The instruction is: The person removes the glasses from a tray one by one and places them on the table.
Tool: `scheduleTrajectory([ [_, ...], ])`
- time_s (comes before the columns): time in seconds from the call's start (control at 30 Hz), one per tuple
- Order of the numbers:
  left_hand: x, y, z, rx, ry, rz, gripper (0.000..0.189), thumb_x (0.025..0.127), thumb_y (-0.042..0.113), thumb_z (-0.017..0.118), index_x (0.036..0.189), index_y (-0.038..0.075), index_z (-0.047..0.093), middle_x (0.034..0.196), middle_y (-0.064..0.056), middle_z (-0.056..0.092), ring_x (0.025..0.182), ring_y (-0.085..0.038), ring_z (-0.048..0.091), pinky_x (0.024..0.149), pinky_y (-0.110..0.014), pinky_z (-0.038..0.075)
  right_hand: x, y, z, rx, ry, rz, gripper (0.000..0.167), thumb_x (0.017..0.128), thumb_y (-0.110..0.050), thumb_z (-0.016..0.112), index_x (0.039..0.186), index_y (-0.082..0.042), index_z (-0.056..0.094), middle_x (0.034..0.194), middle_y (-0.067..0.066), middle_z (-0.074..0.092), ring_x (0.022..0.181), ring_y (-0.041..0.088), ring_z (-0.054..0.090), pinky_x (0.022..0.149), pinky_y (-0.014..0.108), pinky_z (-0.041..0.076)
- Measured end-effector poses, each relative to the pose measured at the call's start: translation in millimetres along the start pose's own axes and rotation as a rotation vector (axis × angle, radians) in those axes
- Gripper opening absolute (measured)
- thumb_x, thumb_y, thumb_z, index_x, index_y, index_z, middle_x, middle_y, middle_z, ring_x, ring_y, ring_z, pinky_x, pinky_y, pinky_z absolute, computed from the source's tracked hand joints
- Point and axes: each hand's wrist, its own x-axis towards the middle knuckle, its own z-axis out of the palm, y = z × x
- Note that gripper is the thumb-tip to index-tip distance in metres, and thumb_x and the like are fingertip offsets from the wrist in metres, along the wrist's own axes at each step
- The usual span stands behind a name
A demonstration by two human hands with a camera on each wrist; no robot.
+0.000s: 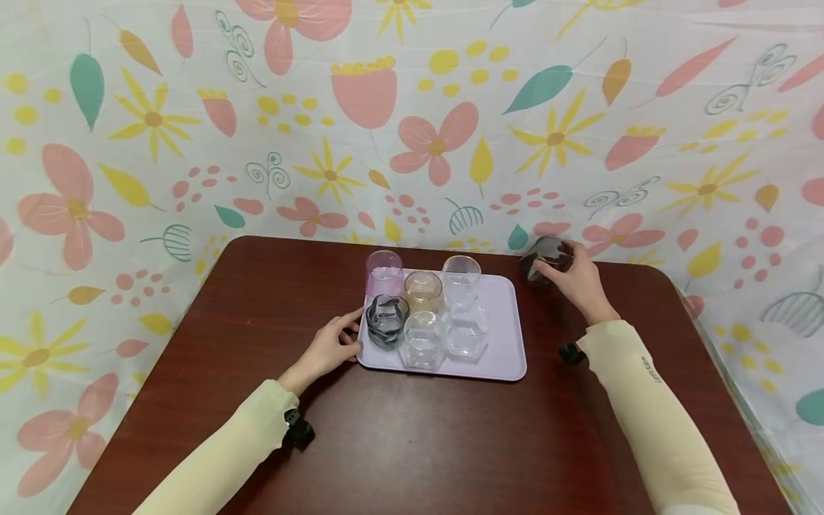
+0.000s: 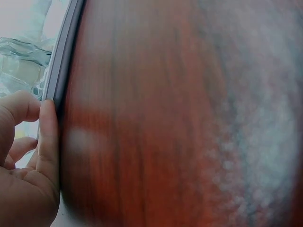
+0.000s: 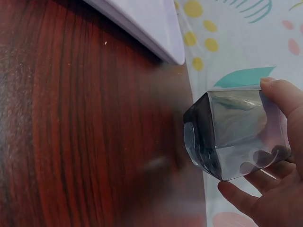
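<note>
A light lilac tray (image 1: 505, 365) lies on the table with several glasses on it. My left hand (image 1: 333, 343) grips the tray's left edge near the front corner, thumb along the outer wall in the left wrist view. Closest to it is a dark grey glass (image 1: 387, 332) with a wavy rim. At the table's back right, my right hand (image 1: 579, 280) holds a smoky grey, faceted glass (image 3: 236, 123) between thumb and fingers. This glass is tilted in the head view, right of the tray.
The tray also carries a pink glass (image 1: 384, 273), an amber glass (image 1: 423, 290) and clear glasses, one a hexagonal glass (image 1: 423, 343) at the front. A flower-patterned cloth (image 1: 412, 143) hangs along the back edge of the brown table (image 1: 412, 443).
</note>
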Motion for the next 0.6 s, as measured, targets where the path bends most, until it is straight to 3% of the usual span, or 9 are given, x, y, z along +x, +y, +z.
scheduleTrajectory([
  [0.6,-0.8,0.6,0.1,0.004,0.003,0.0,0.072,0.084,-0.008,0.065,0.154,0.001,0.048,0.115,-0.021,0.059,0.075,-0.016,0.061,0.058,-0.03,0.064,2.5,-3.4,3.7,0.047,-0.042,0.027,0.107,0.096,-0.058,0.066,0.165,-0.002,0.007,0.165,0.031,0.024,0.147,0.051,0.033,0.117,0.067,0.037],
])
